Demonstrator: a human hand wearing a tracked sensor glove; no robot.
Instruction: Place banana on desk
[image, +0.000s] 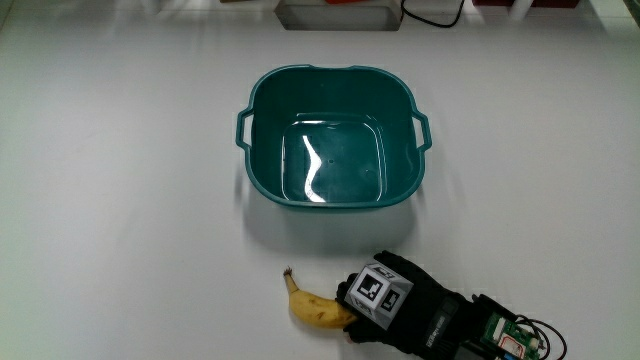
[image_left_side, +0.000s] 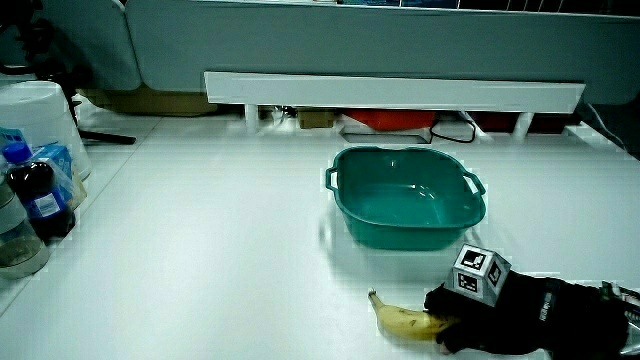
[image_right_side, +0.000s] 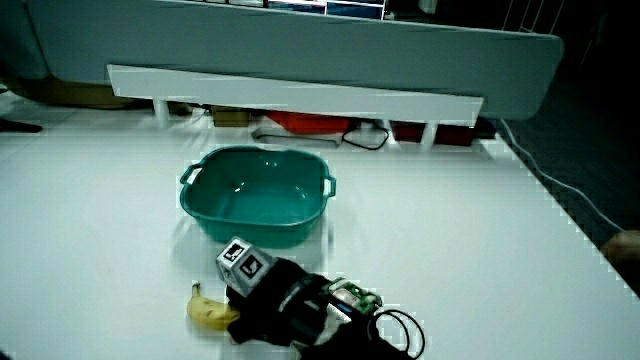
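Banana lies on worktop, nearer the person than empty basin. Hand grips one end. Advised: loosen fingers gently, lift away without rolling it.

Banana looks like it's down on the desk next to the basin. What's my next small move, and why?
Probably open the grip and lift the hand away. The banana already lies on the white desk, nearer to the person than the empty teal basin, with the fingers closed on one end of it in all views.
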